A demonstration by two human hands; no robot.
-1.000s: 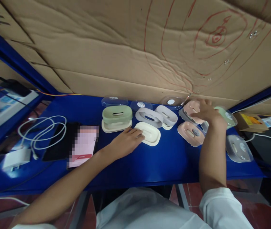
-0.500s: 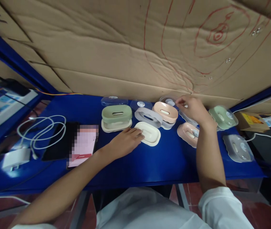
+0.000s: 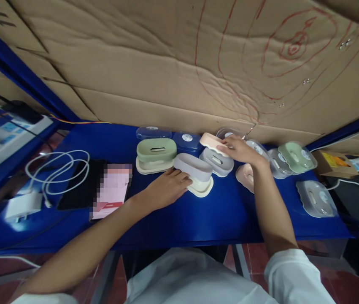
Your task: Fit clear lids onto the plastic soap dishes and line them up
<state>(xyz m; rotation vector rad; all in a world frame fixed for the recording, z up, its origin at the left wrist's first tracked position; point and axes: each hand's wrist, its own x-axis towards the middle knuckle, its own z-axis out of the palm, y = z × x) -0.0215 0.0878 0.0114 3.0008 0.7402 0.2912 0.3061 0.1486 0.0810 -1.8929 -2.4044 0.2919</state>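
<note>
Right of the green dish (image 3: 156,150), your right hand (image 3: 238,148) pinches a tilted peach dish (image 3: 211,142) at the rear edge of a grey dish (image 3: 216,162), while your left hand (image 3: 171,188), nearer you than the green dish, has its fingertips at a cream tray (image 3: 202,188), though I cannot tell whether they grip it. Just right of the green dish a lavender dish (image 3: 193,165) sits over that tray; clear lids (image 3: 153,133) crowd behind, a pink dish (image 3: 245,174) and lidded dishes (image 3: 317,198) stand farther right, and a phone (image 3: 112,190) lies left.
</note>
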